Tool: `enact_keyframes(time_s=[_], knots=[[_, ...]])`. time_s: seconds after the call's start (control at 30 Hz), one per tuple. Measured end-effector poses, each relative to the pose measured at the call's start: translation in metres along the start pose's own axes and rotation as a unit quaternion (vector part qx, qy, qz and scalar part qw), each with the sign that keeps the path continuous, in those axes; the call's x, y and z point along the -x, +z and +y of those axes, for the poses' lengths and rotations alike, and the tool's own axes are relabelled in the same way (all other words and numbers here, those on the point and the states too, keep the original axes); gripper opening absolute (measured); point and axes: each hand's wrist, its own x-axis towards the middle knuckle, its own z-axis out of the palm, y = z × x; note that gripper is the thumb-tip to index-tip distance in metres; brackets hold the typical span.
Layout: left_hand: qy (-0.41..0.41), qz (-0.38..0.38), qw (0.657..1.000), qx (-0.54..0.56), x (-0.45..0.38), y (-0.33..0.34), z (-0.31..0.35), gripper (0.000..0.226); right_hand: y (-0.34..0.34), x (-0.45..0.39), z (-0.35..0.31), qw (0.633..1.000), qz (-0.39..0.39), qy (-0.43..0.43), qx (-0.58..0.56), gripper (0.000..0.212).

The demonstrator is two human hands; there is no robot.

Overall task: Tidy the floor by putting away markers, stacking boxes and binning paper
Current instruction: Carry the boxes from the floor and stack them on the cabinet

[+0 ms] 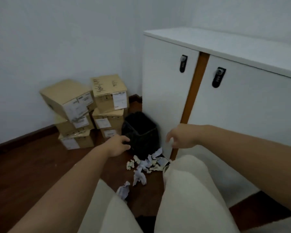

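The left hand point(117, 145) reaches forward with its fingers against the near left rim of the black bin point(141, 132) — whether they curl round the rim or only touch it, I cannot tell. The right hand point(181, 137) hangs in the air just right of the bin, fingers loosely spread, holding nothing.

The crumpled paper point(147, 164) lies on the floor directly below and slightly nearer than both hands, in a loose trail running from the bin's foot back toward the person's knees. The right hand looks nearer to the thickest clump; the left is occupied at the bin.

The dark wooden floor point(32, 169) meets a pale wall. Cardboard boxes point(91, 111) sit in two uneven stacks in the corner — the top left one tilted. A white cabinet point(225, 98) stands right of the bin. No markers show.
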Motion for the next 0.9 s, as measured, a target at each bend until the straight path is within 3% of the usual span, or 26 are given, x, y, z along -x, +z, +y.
enact_keyframes(time_s=[0.1, 0.17, 0.3, 0.4, 0.47, 0.7, 0.9], knots=[[-0.055, 0.017, 0.998, 0.002, -0.002, -0.003, -0.053, 0.046, -0.007, -0.069, -0.025, 0.999, -0.011, -0.022, -0.024, 0.04], [-0.086, 0.041, 0.995, -0.004, -0.008, -0.012, -0.094, 0.044, -0.009, -0.121, -0.042, 0.994, -0.021, -0.026, -0.1, 0.039], [-0.128, 0.086, 0.987, 0.036, -0.028, -0.028, -0.159, 0.039, 0.008, -0.212, -0.074, 0.941, -0.006, 0.009, -0.339, 0.034], [-0.147, 0.107, 0.982, 0.056, -0.05, -0.037, -0.194, 0.038, 0.03, -0.272, -0.091, 0.909, 0.052, 0.047, -0.41, 0.033], [-0.153, 0.079, 0.984, 0.042, -0.062, -0.036, -0.21, 0.038, 0.045, -0.299, -0.098, 0.909, 0.067, 0.066, -0.406, 0.032], [-0.171, 0.004, 0.985, -0.02, -0.092, -0.052, -0.221, 0.041, 0.067, -0.343, -0.111, 0.945, -0.027, 0.048, -0.323, 0.032], [-0.111, -0.028, 0.986, -0.12, -0.135, -0.09, -0.19, 0.039, 0.042, -0.357, -0.071, 0.973, 0.021, 0.047, -0.227, 0.032]])
